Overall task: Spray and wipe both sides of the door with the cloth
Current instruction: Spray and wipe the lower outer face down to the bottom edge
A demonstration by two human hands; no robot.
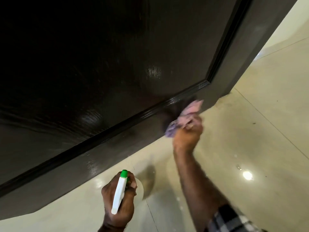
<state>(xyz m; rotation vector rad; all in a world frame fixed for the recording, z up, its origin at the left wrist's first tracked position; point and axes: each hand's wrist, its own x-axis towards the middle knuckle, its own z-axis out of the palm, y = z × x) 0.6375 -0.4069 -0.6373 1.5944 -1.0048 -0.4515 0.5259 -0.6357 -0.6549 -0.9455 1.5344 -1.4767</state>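
- The spray bottle (119, 192) sits in the left hand (117, 203) at the near centre, fingers and thumb wrapped round its neck; only the white trigger head and green nozzle show clearly.
- The bottle's body is hidden under the hand, apart from a pale round shape just to its right, so what is in it cannot be told.
- The right hand (188, 133) is clenched round a bunched pink and purple cloth (182, 117) and holds it against the bottom rail of the door (100, 64), near the door's lower right corner.
- The cloth and right hand are smeared by motion blur, so individual fingers are hard to make out; a ring seems to show on one finger.
- The dark brown door fills the far and left part of the view, with a raised moulding running diagonally above the bottom rail; its top and left side are cut off by the frame.
- Glossy patches shine on the door panel and rail.
- A checked sleeve (234, 220) is cut off at the near right edge.
- The pale tiled floor (259, 131) spreads to the right, with a bright light reflection on it.
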